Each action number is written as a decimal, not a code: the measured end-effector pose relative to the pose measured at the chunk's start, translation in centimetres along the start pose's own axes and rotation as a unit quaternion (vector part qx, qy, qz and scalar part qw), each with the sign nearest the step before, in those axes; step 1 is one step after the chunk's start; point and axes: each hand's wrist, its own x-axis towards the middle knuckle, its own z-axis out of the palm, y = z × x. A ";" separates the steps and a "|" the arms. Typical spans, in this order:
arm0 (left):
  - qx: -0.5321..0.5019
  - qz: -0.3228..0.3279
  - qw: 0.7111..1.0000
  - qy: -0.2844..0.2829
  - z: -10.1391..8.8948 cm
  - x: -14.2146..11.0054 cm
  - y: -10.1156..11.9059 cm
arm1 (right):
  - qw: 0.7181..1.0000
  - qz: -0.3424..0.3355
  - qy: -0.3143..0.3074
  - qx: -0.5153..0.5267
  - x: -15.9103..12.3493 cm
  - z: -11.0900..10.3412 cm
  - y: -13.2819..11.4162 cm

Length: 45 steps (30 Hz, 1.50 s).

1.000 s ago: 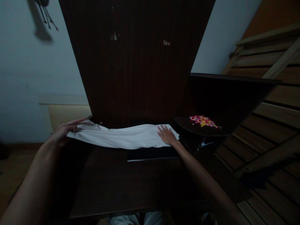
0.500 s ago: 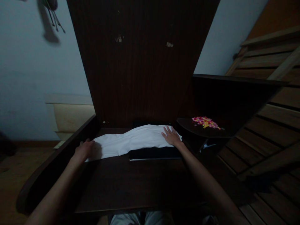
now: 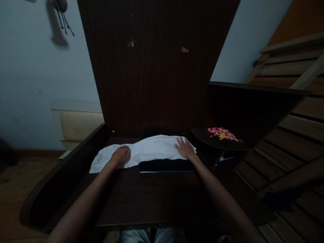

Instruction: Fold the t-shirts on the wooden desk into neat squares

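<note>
A long folded piece of white cloth [image 3: 154, 148] lies across the dark desk, its narrower left end bent down toward me. My left hand [image 3: 121, 156] rests on the left half of the cloth, fingers curled in and knuckles up; no fabric is bunched up around it. Flat on the right end of the cloth, my right hand [image 3: 185, 148] is open with its fingers spread. Under the cloth's right part is a flat black object [image 3: 167, 165] with a pale front edge; most of it is covered, so its kind is hidden.
The dark wooden desk [image 3: 152, 199] has a raised left side [image 3: 63, 172] and a tall back panel [image 3: 157, 67]. To the right, a rounded shelf [image 3: 202, 136] carries a pile of small pink, red and yellow pieces [image 3: 222, 133]. Wooden slats [image 3: 298, 135] stand farther right.
My left hand has slid right, from the cloth's left end onto its middle-left part, uncovering that end. My right hand stays in place. The cloth has barely shifted.
</note>
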 end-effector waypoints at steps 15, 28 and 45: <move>0.129 0.024 0.991 0.007 2.3 1.5 -2.1 | 0.999 -0.004 0.018 -0.040 0.2 0.9 0.2; 0.128 -0.046 0.990 0.046 2.3 -1.2 0.2 | 0.999 -0.005 0.034 -0.042 0.5 1.5 0.5; 0.010 -0.050 0.984 0.173 -0.1 -2.8 0.3 | 0.998 -0.009 0.028 -0.048 0.5 1.3 0.3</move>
